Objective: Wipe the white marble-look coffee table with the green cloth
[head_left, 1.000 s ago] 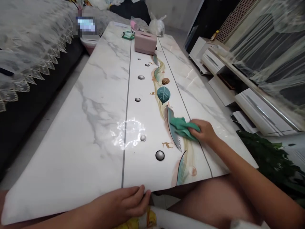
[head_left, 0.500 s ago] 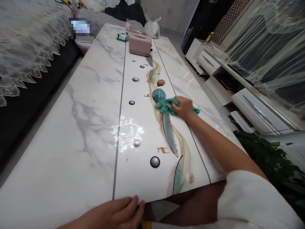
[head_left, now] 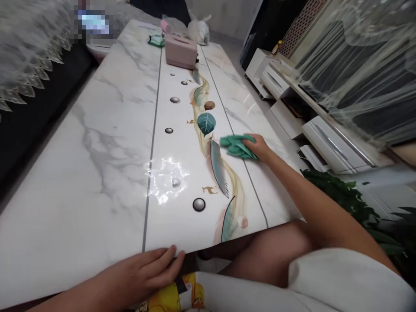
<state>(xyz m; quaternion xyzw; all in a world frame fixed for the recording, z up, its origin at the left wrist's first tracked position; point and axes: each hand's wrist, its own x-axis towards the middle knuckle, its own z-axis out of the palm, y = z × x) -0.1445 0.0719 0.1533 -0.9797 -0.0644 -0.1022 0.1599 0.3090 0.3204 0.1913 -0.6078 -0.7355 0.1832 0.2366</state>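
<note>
My right hand (head_left: 259,147) is closed on a crumpled green cloth (head_left: 238,146), which lies against the glossy tabletop (head_left: 123,225) just right of a feather drawing. The cloth spreads out to the left of my fingers and lies across the grey line on the right. My left hand (head_left: 152,271) rests at the table's near edge, its fingers loosely stretched out and holding nothing that I can see. The white top has grey marbling and a middle strip printed with leaves, small deer and silvery dots.
Toward the far end stand a pink box (head_left: 181,51), a green packet (head_left: 156,40), a pink cylinder (head_left: 165,26) and a white plastic bag (head_left: 199,31). A lace-covered sofa (head_left: 32,52) lies left; a white cabinet (head_left: 336,141) and a leafy plant (head_left: 344,201) are on the right.
My right hand has slid the cloth to the right, off the blue-green leaf print, which now shows whole. The view has shifted a little; my left hand stays at the edge.
</note>
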